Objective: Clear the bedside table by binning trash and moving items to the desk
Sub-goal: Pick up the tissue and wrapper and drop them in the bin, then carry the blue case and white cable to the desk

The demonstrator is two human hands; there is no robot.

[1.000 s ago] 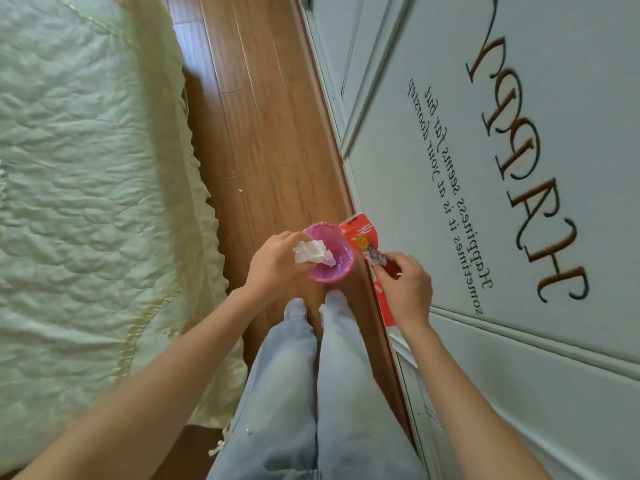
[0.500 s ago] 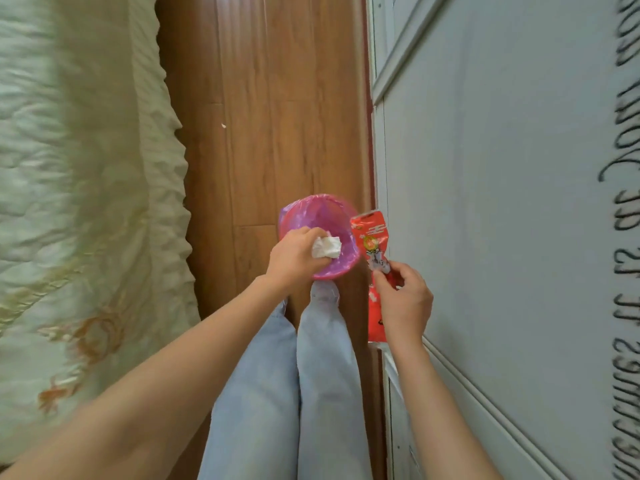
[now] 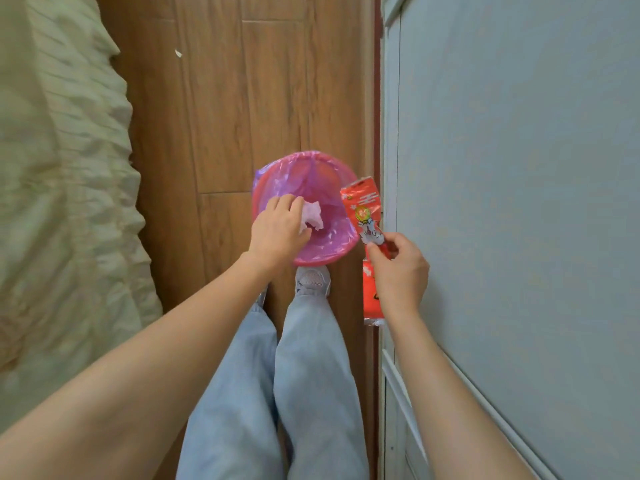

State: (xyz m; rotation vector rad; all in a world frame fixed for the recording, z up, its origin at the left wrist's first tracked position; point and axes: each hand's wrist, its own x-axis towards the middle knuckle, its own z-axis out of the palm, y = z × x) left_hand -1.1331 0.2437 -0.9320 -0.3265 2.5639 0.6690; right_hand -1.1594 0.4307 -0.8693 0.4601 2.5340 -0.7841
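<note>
A small pink bin (image 3: 325, 252) lined with a purple bag stands on the wooden floor just ahead of my feet. My left hand (image 3: 277, 230) hovers over its mouth, fingers closed on a crumpled white tissue (image 3: 313, 216) that hangs inside the rim. My right hand (image 3: 400, 268) is to the right of the bin and pinches a red snack wrapper (image 3: 362, 209); the wrapper's upper end sticks up beside the bin's rim and its lower end shows below my palm.
A bed with a pale green quilted cover (image 3: 59, 188) fills the left side. A grey-white wardrobe door (image 3: 519, 168) runs along the right. The wooden floor (image 3: 242, 98) forms a narrow strip between them, with a small white scrap (image 3: 178, 53) lying on it.
The view has tilted down and the bin now sits nearer the centre. My left hand has lowered the tissue further into the bin's mouth. My right hand still holds the wrapper beside it.
</note>
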